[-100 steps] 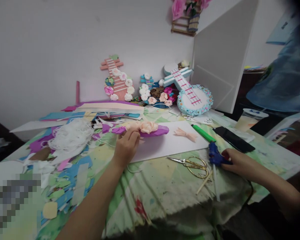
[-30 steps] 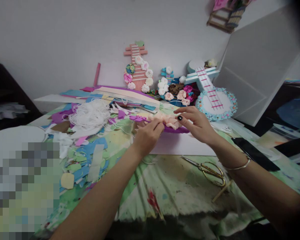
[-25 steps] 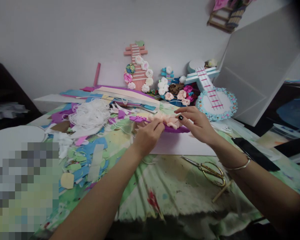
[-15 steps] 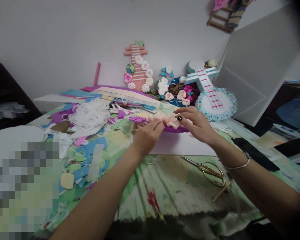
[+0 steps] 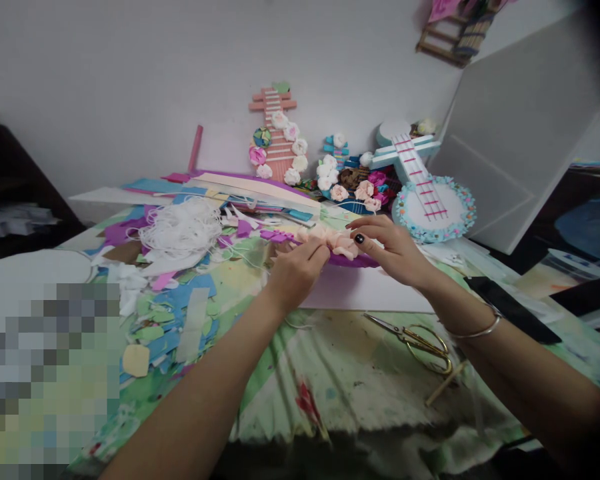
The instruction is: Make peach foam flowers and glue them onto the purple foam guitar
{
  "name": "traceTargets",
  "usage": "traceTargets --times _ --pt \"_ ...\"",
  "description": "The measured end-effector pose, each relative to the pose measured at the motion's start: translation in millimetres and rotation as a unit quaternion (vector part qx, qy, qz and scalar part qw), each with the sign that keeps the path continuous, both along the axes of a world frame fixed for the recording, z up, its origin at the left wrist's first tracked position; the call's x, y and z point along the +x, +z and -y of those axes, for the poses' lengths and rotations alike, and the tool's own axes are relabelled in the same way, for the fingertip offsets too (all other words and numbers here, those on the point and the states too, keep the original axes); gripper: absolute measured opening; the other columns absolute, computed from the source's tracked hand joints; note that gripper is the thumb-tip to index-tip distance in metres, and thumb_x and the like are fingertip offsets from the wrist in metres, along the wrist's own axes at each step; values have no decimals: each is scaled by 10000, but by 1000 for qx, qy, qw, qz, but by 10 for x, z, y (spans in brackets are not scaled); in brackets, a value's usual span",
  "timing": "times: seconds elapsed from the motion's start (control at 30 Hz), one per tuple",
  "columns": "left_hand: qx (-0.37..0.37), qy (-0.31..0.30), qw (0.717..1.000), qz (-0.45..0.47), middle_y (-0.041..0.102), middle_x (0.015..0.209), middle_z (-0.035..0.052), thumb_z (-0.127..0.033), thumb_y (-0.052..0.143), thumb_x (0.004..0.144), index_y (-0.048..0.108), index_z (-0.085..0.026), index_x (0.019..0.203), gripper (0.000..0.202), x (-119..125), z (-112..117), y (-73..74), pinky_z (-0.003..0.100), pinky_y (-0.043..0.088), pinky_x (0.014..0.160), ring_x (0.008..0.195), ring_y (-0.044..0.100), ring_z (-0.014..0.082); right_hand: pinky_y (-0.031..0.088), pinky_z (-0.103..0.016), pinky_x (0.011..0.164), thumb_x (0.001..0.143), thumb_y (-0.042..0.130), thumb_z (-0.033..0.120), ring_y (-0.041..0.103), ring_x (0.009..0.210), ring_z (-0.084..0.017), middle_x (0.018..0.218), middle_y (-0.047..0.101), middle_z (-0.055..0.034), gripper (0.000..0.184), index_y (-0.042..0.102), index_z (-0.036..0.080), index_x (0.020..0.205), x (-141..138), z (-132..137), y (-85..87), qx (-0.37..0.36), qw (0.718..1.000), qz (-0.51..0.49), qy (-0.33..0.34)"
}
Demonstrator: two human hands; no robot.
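Note:
A purple foam guitar shape [image 5: 356,260] lies on a white sheet [image 5: 365,291] at the table's middle, with peach fabric flowers [image 5: 336,241] on top of it. My left hand [image 5: 294,272] has its fingers curled and pinched on the flowers at their left side. My right hand [image 5: 393,248], with dark nail polish and a bangle on the wrist, pinches a peach flower from the right. Both hands meet over the purple shape.
Gold scissors [image 5: 416,340] and a wooden stick [image 5: 443,384] lie near my right forearm. A tangle of white string [image 5: 180,229] and foam scraps [image 5: 165,320] cover the left. Finished foam guitars [image 5: 430,203] and flowers stand at the wall. A black phone [image 5: 510,308] lies right.
Earlier my right hand held a blue glue gun at the right; it has since come over to the flowers. Over the last second both hands barely move.

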State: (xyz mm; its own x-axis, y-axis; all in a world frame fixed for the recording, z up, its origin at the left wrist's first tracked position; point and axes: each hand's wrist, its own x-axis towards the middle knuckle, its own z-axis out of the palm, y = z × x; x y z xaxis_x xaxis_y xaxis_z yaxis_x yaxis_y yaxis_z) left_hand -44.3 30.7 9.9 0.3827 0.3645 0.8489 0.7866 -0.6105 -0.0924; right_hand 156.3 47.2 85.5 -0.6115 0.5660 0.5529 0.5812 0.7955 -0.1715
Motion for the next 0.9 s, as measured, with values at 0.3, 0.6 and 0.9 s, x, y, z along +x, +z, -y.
traceTargets --times 0.3,0.6,0.9 --pt "-3 -9 1000 -2 637 909 66 -103 391 890 568 -148 867 184 -5 -2 -15 219 423 674 810 596 134 401 -352 855 928 393 411 572 975 -203 1017 656 -73 380 669 184 796 -1 -18 -8 -3 1000 2 2" --pt "-6 16 1000 -21 633 904 67 -119 394 888 569 -150 914 179 -5 -10 -25 214 405 620 790 598 138 403 -358 894 920 412 407 567 1003 -205 1067 636 -81 339 675 194 894 34 28 11 -16 1000 -22 -14" --pt "-29 72 997 -7 606 794 54 -112 437 848 515 -151 928 118 -56 -75 -50 250 392 578 683 589 154 467 -331 767 844 511 398 587 905 -201 1020 634 -63 249 616 203 958 263 -46 -91 -136 963 -157 -169"
